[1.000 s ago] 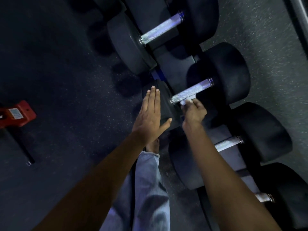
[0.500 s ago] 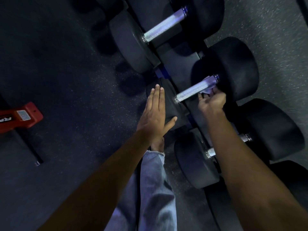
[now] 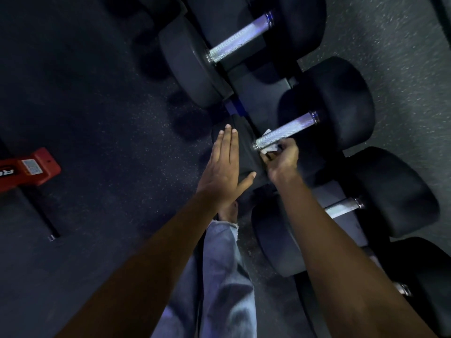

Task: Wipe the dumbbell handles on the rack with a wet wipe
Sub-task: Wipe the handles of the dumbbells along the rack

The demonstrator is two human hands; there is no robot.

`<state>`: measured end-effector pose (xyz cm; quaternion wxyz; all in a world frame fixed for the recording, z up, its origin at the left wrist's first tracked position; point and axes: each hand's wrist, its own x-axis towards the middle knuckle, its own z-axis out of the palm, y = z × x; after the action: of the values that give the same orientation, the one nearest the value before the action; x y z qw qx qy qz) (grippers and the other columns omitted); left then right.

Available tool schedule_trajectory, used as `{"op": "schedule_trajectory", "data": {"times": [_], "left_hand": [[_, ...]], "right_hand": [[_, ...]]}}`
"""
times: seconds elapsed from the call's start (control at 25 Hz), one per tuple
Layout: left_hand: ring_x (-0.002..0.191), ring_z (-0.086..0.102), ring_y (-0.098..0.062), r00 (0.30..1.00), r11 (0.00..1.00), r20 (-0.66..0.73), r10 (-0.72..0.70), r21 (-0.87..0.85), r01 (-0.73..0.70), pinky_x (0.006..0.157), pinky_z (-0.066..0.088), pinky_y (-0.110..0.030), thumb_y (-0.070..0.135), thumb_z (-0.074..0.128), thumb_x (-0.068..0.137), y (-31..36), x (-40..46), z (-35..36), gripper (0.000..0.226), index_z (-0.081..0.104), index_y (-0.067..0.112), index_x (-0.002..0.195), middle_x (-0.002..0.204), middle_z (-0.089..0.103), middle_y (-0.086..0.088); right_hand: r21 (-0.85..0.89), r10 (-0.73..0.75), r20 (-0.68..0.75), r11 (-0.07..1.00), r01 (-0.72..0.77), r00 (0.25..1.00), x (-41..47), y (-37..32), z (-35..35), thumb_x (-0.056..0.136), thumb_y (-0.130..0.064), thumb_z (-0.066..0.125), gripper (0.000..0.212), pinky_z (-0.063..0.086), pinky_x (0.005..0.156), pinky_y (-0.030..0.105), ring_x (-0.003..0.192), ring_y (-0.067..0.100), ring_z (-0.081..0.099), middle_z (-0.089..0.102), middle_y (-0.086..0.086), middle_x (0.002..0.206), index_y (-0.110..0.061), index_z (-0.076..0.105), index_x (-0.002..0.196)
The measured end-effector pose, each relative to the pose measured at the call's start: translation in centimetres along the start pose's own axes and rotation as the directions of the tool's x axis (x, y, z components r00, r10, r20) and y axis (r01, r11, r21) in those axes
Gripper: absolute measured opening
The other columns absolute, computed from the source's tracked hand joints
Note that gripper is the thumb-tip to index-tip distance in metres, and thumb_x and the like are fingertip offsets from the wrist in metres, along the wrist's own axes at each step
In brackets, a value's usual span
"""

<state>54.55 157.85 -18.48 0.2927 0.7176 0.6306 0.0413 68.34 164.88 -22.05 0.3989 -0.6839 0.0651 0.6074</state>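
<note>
White wet wipe point(image 3: 269, 149) pinched in right hand point(image 3: 283, 162) at handle point(image 3: 284, 131), left hand point(image 3: 223, 169) flat, fingers point(image 3: 228, 145) together

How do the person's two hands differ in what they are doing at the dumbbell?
The left hand lies flat with straight fingers on the dumbbell's near black head; the right hand is curled. The left hand holds nothing; the right hand pinches a white wet wipe. The left hand rests on the weight, while the right hand works at the near end of the metal handle. Both are bare and on the same dumbbell.
</note>
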Motion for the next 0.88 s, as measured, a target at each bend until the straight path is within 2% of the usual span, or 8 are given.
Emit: {"op": "schedule_trajectory", "data": {"times": [0.08,0.24,0.32,0.44,0.6,0.68,0.76,0.88], "left_hand": [[0.144,0.008,-0.036,1.000,1.000,0.006,-0.014,-0.009,0.014,0.118,0.018,-0.043,0.054,0.042,0.087,0.2,0.0,-0.2,0.092,0.009,-0.008,0.146,0.155,0.007,-0.025],[0.144,0.007,-0.036,0.998,0.998,0.021,-0.055,-0.043,0.056,0.118,0.017,-0.043,0.046,0.048,0.088,1.1,-0.7,-0.5,0.088,0.008,-0.006,0.147,0.155,0.005,-0.024],[0.144,0.010,-0.036,0.998,0.998,-0.002,-0.055,-0.039,0.055,0.117,0.019,-0.045,0.047,0.044,0.089,1.4,-1.6,-0.4,0.086,0.009,-0.005,0.147,0.155,0.008,-0.023],[0.144,0.012,-0.034,0.999,0.999,-0.023,-0.043,-0.026,0.043,0.116,0.023,-0.046,0.048,0.042,0.088,2.0,-3.4,0.4,0.085,0.011,-0.004,0.148,0.156,0.010,-0.021],[0.145,0.008,-0.032,1.000,1.000,-0.004,-0.008,0.008,0.008,0.118,0.018,-0.042,0.049,0.040,0.089,4.0,-5.3,1.5,0.085,0.009,-0.003,0.148,0.157,0.007,-0.020],[0.146,0.004,-0.031,1.000,1.000,0.015,-0.012,-0.011,0.012,0.119,0.013,-0.041,0.047,0.044,0.091,4.7,-6.2,1.9,0.085,0.007,-0.002,0.148,0.157,0.004,-0.019],[0.146,0.001,-0.030,0.999,1.000,0.039,-0.001,-0.010,0.002,0.119,0.011,-0.041,0.047,0.046,0.092,5.3,-7.7,2.7,0.085,0.005,-0.002,0.148,0.157,0.001,-0.018],[0.146,-0.003,-0.028,0.997,0.999,0.082,-0.002,-0.039,0.005,0.120,0.008,-0.039,0.049,0.044,0.093,6.8,-10.1,4.6,0.086,0.000,0.000,0.148,0.158,-0.004,-0.016]], "right_hand": [[-0.103,-0.079,-0.081,0.992,0.070,0.994,-0.4,0.4,-0.2,0.081,0.001,0.051,0.017,0.046,0.054,0.026,0.057,0.018,0.052,0.055,0.005,0.060,-0.009,0.057,0.069],[-0.357,-0.193,-0.167,0.926,0.124,0.967,-1.1,0.6,-1.2,0.080,0.005,0.059,0.019,0.056,0.072,0.036,0.065,0.021,0.062,0.065,0.013,0.081,-0.012,0.059,0.073],[-0.431,-0.215,-0.099,0.889,0.153,0.972,-1.5,0.2,-2.0,0.080,0.004,0.060,0.014,0.057,0.076,0.038,0.075,0.024,0.064,0.066,0.015,0.087,-0.010,0.061,0.081],[-0.617,-0.292,0.034,0.746,0.249,0.956,-2.5,-0.4,-3.6,0.080,-0.001,0.061,0.015,0.058,0.077,0.041,0.080,0.023,0.065,0.065,0.011,0.087,-0.008,0.065,0.091],[-0.698,-0.357,0.085,0.645,0.311,0.930,-3.7,-0.8,-6.0,0.075,-0.009,0.062,0.013,0.057,0.081,0.046,0.087,0.027,0.069,0.068,0.007,0.085,-0.017,0.067,0.085],[-0.737,-0.381,0.156,0.569,0.365,0.911,-4.1,-0.3,-6.9,0.075,-0.011,0.062,0.011,0.057,0.080,0.047,0.085,0.028,0.068,0.068,0.007,0.083,-0.018,0.065,0.083],[-0.769,-0.403,0.246,0.473,0.431,0.881,-5.4,0.2,-8.4,0.080,-0.012,0.062,0.006,0.057,0.078,0.042,0.078,0.023,0.066,0.065,0.005,0.079,-0.017,0.064,0.083],[-0.802,-0.426,0.366,0.307,0.513,0.827,-7.5,0.7,-11.4,0.086,-0.013,0.059,0.009,0.048,0.067,0.016,0.074,0.015,0.060,0.065,0.005,0.080,-0.011,0.067,0.088]]}}
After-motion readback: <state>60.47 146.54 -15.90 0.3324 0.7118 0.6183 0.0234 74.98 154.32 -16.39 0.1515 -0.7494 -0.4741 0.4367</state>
